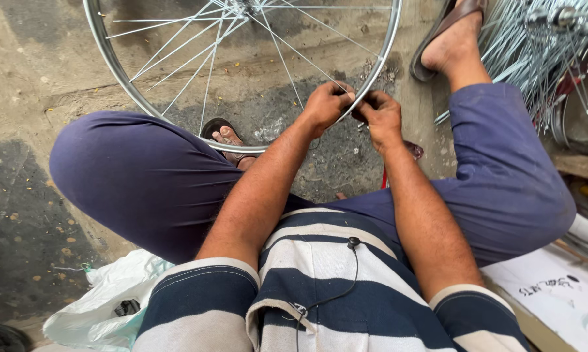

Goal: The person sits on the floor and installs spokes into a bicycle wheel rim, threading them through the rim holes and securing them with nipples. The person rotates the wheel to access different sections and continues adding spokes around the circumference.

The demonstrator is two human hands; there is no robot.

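Observation:
A shiny metal bicycle wheel rim [108,60] with thin spokes [202,58] stands in front of me on the concrete floor. My left hand [326,104] pinches the rim's lower right edge where a spoke meets it. My right hand [380,116] sits right beside it on the outer side of the rim, fingers closed on a small dark part or tool that I cannot make out. Both hands touch the rim and almost touch each other. I sit with knees apart in dark blue trousers, one sandalled foot [225,138] resting under the rim.
A heap of loose spokes and wheel parts [542,52] lies at the upper right, beside my other sandalled foot [453,39]. A crumpled white plastic bag [105,303] lies at the lower left. A white board [555,296] is at the lower right.

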